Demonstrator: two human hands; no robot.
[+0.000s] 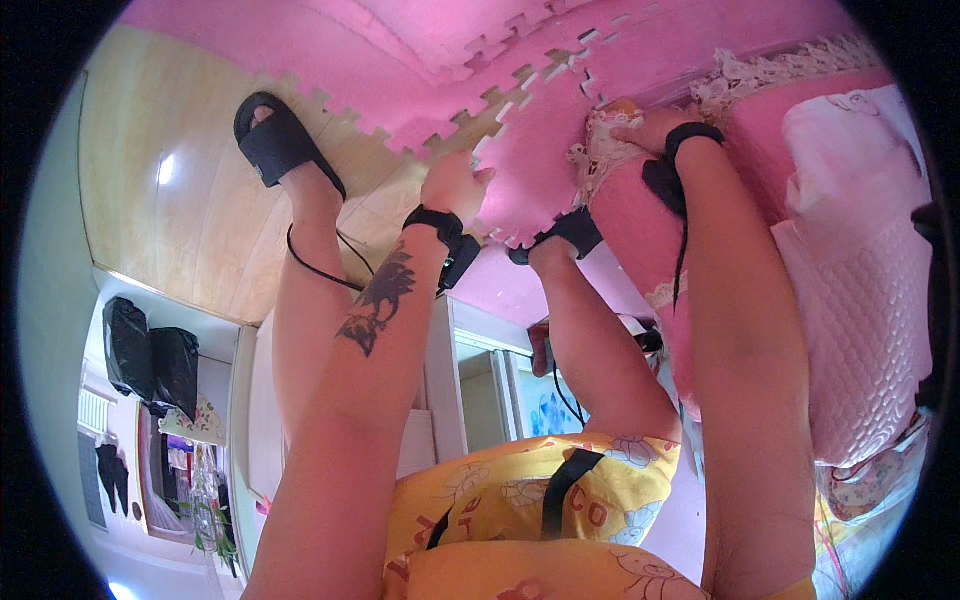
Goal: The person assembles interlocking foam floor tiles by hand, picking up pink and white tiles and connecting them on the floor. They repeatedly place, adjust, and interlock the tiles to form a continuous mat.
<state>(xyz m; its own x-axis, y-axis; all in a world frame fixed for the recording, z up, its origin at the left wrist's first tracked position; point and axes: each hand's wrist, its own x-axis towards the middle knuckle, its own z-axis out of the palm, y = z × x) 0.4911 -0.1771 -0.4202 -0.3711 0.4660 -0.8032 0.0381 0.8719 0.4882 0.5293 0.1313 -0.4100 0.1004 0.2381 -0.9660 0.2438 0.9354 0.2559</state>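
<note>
My left grip (455, 185) pinches the toothed edge of a pink foam mat (530, 170); better to lift it evenly so the teeth don't tear. My right grip (650, 128) clutches the lace trim (600, 150) just beside that mat, above the bed (850, 300).

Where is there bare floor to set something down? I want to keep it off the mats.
The wooden floor left of the black sandal lies bare, bordered by the pink foam mats. It is crowded where the left hand grips a mat tile and the right hand holds the lace-edged pink bedding.
</note>
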